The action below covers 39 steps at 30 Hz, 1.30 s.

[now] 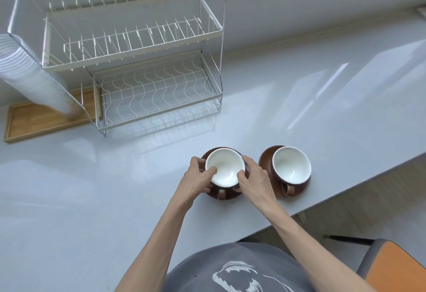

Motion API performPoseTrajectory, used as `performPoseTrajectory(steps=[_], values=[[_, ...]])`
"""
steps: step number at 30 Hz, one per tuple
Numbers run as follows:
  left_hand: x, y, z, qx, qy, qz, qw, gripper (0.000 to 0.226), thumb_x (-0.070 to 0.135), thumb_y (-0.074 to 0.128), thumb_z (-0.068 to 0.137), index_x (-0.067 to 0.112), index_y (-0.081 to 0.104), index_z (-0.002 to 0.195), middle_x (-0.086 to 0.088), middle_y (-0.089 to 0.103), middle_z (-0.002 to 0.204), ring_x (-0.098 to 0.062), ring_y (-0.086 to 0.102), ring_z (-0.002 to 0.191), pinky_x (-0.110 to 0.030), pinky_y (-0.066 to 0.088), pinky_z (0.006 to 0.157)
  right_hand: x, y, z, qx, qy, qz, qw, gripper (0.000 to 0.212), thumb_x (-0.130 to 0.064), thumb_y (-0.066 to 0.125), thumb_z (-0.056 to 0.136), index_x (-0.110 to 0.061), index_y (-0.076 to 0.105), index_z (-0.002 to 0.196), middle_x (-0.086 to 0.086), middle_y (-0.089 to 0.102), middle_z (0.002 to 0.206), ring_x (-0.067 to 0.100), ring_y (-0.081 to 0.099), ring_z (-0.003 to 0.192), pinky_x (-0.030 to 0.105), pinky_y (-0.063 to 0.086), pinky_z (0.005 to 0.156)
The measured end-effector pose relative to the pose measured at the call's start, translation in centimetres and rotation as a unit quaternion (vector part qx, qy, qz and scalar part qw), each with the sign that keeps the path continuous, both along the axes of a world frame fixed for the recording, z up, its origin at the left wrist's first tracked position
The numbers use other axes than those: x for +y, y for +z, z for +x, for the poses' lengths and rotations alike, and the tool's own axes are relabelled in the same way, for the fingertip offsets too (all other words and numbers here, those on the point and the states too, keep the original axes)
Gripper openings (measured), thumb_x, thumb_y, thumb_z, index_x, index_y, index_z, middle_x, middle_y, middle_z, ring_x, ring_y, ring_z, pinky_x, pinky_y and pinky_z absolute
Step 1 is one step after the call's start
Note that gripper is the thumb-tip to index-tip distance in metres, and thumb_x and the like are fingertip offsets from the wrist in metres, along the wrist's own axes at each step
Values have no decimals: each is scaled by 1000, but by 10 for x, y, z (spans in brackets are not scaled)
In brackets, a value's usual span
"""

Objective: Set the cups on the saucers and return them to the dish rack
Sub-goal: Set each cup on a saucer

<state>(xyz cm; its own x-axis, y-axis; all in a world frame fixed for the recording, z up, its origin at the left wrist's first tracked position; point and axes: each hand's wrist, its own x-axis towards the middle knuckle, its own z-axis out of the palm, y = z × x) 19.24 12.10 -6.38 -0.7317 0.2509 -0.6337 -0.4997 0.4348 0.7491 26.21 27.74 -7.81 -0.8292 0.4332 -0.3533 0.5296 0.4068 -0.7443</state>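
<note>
There is one camera, worn on the person's head. It looks forward and down from above. It is close to the grey shirt (242, 268) at the bottom and the table (69, 199) just past it. The dish rack (138, 61) sits far off at the top left. No second view shares the scene.

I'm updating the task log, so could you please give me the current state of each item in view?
Left cup: upright, empty, on its saucer, gripped by both hands.
Left saucer: on the counter, under the left cup.
Right cup: upright, empty, on its saucer, untouched.
Right saucer: on the counter, under the right cup.
Dish rack: both tiers empty.
Left hand: fingers on the left cup.
Right hand: fingers on the left cup.
</note>
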Motion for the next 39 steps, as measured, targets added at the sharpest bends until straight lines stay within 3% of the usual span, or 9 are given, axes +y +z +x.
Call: performPoseTrajectory(steps=[7, 17, 20, 23, 27, 31, 35, 39], values=[[-1, -4, 2, 0, 4, 7, 1000, 29, 25, 58, 91, 19, 46, 117, -2, 59, 103, -30, 69, 103, -35, 59, 81, -1, -4, 0, -6, -6, -2, 1000, 48, -22, 44, 88, -31, 53, 135, 3, 74, 103, 21, 75, 74, 45, 63, 76], [-2, -6, 2, 17, -6, -18, 1000, 32, 35, 57, 91, 24, 48, 120, 4, 62, 104, -24, 68, 102, -44, 58, 91, 3, -3, -1, -16, 13, 12, 1000, 47, -27, 40, 90, -33, 49, 136, 5, 73, 106, 27, 75, 77, 47, 59, 81], [-1, -8, 4, 78, -42, -79, 993, 35, 38, 54, 90, 26, 51, 123, 8, 65, 108, -21, 66, 104, -40, 53, 94, 3, 1, -2, -26, 35, 56, 998, 47, -29, 41, 92, -32, 47, 138, 8, 73, 114, 35, 70, 93, 47, 55, 87], [-2, -12, 7, 214, -89, -194, 953, 41, 37, 50, 95, 28, 50, 135, 4, 62, 122, -21, 62, 108, -34, 46, 88, 4, 6, -1, -26, 62, 165, 984, 45, -27, 45, 98, -27, 46, 142, 8, 70, 122, 38, 64, 108, 45, 50, 89], [-5, -17, 8, 279, -87, -199, 935, 47, 40, 50, 98, 31, 45, 144, 0, 47, 144, -24, 60, 114, -33, 44, 85, 4, 7, -2, -6, 65, 188, 980, 46, -32, 46, 102, -22, 45, 147, 1, 54, 147, 29, 55, 130, 41, 45, 102], [-7, -20, 7, 255, -84, -179, 946, 49, 45, 47, 101, 29, 43, 146, -1, 40, 152, -25, 60, 119, -34, 42, 94, 8, -6, -9, -30, 81, 138, 987, 47, -40, 37, 105, -20, 44, 147, 5, 43, 154, 25, 41, 142, 41, 35, 112], [-10, -24, 4, 195, -93, -151, 965, 47, 51, 42, 101, 31, 47, 143, -1, 47, 146, -24, 60, 118, -33, 39, 95, 6, -10, -14, -52, 62, 72, 994, 45, -42, 31, 105, -20, 52, 139, 7, 55, 140, 28, 49, 132, 45, 40, 108], [-14, -26, 0, 143, -94, -99, 980, 47, 56, 44, 96, 32, 54, 136, 2, 60, 134, -19, 58, 123, -40, 46, 105, 5, -9, -16, -59, 49, 54, 996, 43, -38, 29, 106, -15, 57, 129, 10, 62, 126, 30, 54, 120, 45, 42, 102]])
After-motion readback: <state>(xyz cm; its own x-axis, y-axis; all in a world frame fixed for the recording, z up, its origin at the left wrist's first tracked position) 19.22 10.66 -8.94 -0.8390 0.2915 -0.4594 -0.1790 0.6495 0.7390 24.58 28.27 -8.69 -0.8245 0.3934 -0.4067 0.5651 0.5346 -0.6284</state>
